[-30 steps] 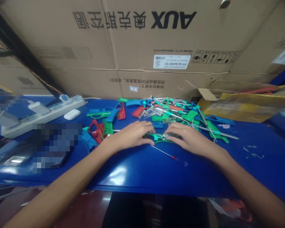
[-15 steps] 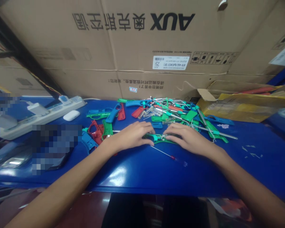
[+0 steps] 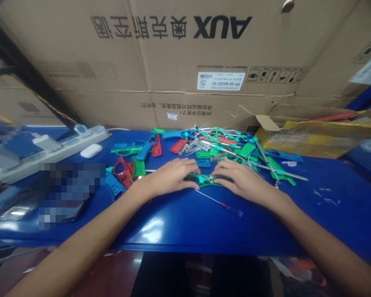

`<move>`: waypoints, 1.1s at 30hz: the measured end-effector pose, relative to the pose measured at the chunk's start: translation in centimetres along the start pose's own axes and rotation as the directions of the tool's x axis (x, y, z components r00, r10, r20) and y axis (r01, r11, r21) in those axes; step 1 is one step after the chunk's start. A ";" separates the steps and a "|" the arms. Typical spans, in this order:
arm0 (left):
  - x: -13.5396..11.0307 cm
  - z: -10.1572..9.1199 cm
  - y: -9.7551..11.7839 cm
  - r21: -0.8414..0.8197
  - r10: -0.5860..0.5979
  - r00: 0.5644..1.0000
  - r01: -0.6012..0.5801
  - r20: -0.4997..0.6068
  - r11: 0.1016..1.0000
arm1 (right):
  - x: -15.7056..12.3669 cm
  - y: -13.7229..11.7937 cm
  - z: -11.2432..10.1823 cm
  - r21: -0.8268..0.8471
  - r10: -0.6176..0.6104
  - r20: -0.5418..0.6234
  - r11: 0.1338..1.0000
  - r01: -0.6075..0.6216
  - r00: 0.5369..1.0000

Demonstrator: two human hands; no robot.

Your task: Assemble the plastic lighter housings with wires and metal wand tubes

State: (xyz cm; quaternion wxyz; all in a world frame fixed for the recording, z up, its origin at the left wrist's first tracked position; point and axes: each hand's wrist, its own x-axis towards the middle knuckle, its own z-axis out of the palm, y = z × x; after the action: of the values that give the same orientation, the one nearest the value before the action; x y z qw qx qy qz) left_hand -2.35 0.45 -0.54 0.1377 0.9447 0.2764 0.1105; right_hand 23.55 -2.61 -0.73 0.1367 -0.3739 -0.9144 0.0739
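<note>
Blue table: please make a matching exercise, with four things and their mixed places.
1. thin screwdriver with red collar
2. green plastic part with pale wires
3. long white power strip
4. open brown cardboard box with yellow tape

A. back left of blue table
B. between left hand and right hand
C. back right
D. nearer front edge than both hands

Pairs: 1-D; 2-B; 3-A; 4-C

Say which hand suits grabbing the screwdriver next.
Probably the right hand: the screwdriver's handle lies nearer it; the left hand is by the shaft's tip. Both are at the green casing.
</note>
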 end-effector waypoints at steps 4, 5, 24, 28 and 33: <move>0.0 0.0 0.0 0.007 -0.006 1.000 0.006 0.009 1.000 | -0.2 -0.3 0.0 -0.048 -0.010 -0.005 0.999 0.010 1.000; 0.0 0.1 0.0 0.008 -0.007 1.000 0.007 0.010 1.000 | -0.3 -0.5 0.0 -0.062 -0.016 -0.008 0.998 0.016 1.000; -0.4 -0.5 0.0 -0.047 -0.026 0.999 0.027 0.019 0.999 | -0.2 -0.3 -0.1 -0.169 -0.083 -0.071 0.983 0.070 0.994; -0.9 -1.5 -0.5 -0.131 -0.062 0.998 0.062 0.004 0.989 | -0.2 0.0 -0.2 -0.159 -0.050 -0.061 0.986 0.040 0.997; -1.3 -2.2 -1.6 -0.125 -0.051 0.999 0.053 0.016 0.991 | -0.2 0.2 -0.5 -0.195 -0.027 -0.028 0.981 0.021 0.999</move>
State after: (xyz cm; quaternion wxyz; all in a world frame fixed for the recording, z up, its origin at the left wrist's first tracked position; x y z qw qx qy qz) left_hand -4.88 1.46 0.83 0.2014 0.9274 0.2925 0.1179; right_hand 23.97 -2.58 -0.38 0.1144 -0.3753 -0.9195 -0.0232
